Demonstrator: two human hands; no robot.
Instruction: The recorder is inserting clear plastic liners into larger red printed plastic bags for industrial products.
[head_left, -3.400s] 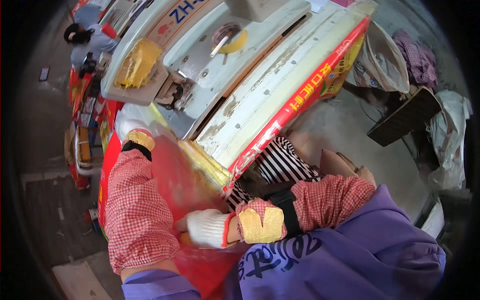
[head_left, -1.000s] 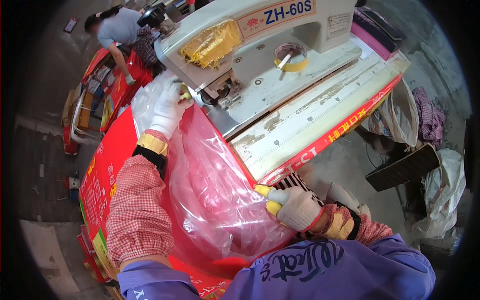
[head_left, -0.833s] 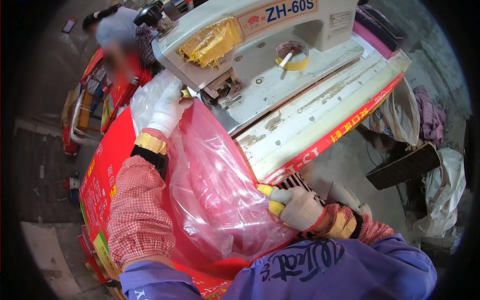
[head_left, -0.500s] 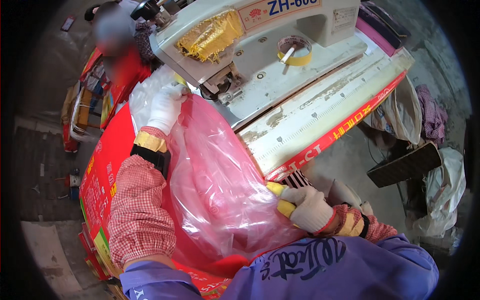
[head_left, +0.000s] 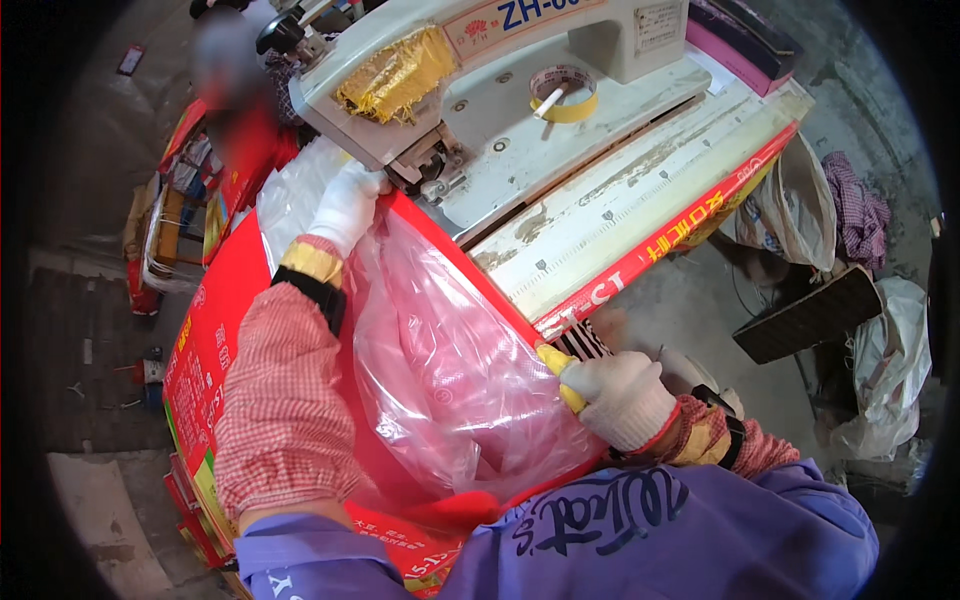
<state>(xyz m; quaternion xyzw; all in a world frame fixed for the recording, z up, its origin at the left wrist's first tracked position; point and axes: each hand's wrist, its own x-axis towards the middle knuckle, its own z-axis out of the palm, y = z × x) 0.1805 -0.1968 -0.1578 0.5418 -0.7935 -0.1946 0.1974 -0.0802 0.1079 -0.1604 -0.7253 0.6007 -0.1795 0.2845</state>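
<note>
A large red printed woven bag (head_left: 235, 335) lies open before me, with a clear plastic liner (head_left: 450, 380) crumpled inside its mouth. My left hand (head_left: 350, 200), in a white glove, is closed on the bag's rim right beside the needle area of a white industrial sewing machine (head_left: 560, 130). Some liner film bunches up behind that hand. My right hand (head_left: 622, 400), in a knit glove with yellow fingertips, pinches the rim at its near right end, by the table's front corner. Between both hands the red rim runs along the edge of the machine table (head_left: 600, 220).
A yellow tape roll (head_left: 565, 95) with a white stick in it rests on the machine bed. Dark and pink boxes (head_left: 745, 45) sit at the back right. White sacks (head_left: 885, 370) and a dark pedal-like board (head_left: 810, 315) are at right. Another person (head_left: 235, 90) is at far left.
The red rim now shows as a strip along the table edge, with the liner lying further inside. My left hand is closer to the needle area; my right hand has shifted slightly right.
</note>
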